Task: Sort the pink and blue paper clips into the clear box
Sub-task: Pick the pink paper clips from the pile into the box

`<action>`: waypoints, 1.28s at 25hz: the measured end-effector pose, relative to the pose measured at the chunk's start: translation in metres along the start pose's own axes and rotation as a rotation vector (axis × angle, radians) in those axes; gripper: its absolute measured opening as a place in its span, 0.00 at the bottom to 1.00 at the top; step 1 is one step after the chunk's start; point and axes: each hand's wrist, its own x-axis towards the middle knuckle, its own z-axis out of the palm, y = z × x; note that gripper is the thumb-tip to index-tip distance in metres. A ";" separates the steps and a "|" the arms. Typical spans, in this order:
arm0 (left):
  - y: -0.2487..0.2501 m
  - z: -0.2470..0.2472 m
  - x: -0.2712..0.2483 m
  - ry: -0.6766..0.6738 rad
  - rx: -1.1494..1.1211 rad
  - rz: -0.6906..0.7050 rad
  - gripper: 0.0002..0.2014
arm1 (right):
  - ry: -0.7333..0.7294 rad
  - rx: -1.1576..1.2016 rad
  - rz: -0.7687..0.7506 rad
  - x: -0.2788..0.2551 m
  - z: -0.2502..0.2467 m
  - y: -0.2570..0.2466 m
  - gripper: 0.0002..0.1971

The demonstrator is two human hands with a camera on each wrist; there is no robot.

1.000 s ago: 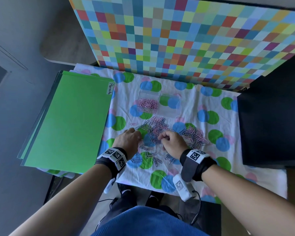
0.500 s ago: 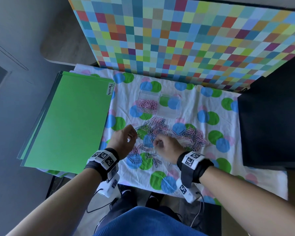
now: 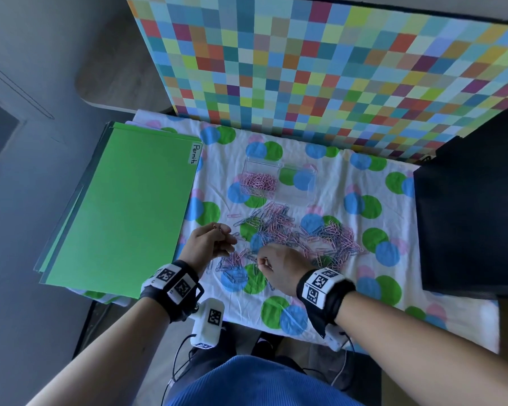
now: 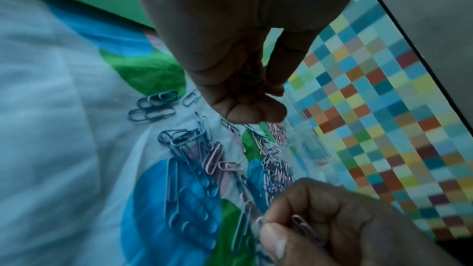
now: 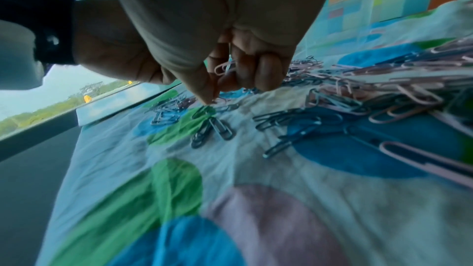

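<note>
A mixed pile of pink and blue paper clips (image 3: 299, 232) lies on the dotted cloth (image 3: 349, 288). Behind it stands the clear box (image 3: 298, 194); its left compartment holds pink clips (image 3: 258, 183), and its right compartment shows only cloth through it. My left hand (image 3: 226, 238) hovers left of the pile with its fingers curled round a few dark clips (image 4: 249, 83). My right hand (image 3: 261, 260) is low over the near clips. It keeps pink clips (image 5: 225, 67) in its curled fingers, while thumb and forefinger touch another clip (image 5: 220, 100) on the cloth.
A stack of green folders (image 3: 123, 209) labelled "Permits" lies left of the cloth. A checkered colour board (image 3: 320, 68) stands upright behind the box. A black block (image 3: 475, 215) borders the cloth on the right. Blue clips (image 3: 232, 276) lie scattered near the front edge.
My left hand has lifted off the pile and drawn back to the left with clips in it. My right hand has shifted left and nearer, down onto the near clips.
</note>
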 end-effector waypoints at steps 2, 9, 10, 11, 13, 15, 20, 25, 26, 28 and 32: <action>-0.001 -0.001 -0.002 -0.029 -0.154 -0.065 0.11 | 0.043 0.118 0.037 -0.001 -0.004 0.002 0.04; -0.003 -0.006 -0.002 -0.107 -0.275 -0.166 0.16 | 0.101 0.548 0.295 0.007 -0.018 0.010 0.05; -0.001 -0.006 -0.002 -0.104 -0.257 -0.161 0.16 | 0.089 0.613 0.305 0.007 -0.020 0.009 0.06; 0.001 -0.006 -0.002 -0.103 -0.239 -0.151 0.16 | 0.076 0.671 0.313 0.008 -0.022 0.007 0.06; 0.002 -0.007 -0.002 -0.111 -0.232 -0.147 0.15 | 0.061 0.777 0.331 0.009 -0.025 0.001 0.03; 0.005 -0.008 -0.003 -0.105 -0.123 -0.112 0.14 | 0.051 0.846 0.349 0.010 -0.027 -0.002 0.05; 0.008 -0.007 -0.001 -0.028 0.573 0.203 0.13 | 0.022 0.859 0.350 0.014 -0.026 0.000 0.07; 0.005 -0.008 0.004 0.110 -0.103 -0.040 0.13 | 0.047 0.910 0.405 0.022 -0.030 0.001 0.09; 0.004 -0.008 0.004 0.121 -0.131 -0.075 0.12 | 0.034 0.914 0.404 0.024 -0.030 0.000 0.09; 0.002 -0.003 0.006 0.147 -0.022 -0.079 0.12 | 0.032 0.732 0.387 0.029 -0.029 -0.001 0.13; -0.008 0.010 0.005 0.121 1.074 0.175 0.07 | 0.015 0.243 0.216 0.033 -0.025 -0.010 0.09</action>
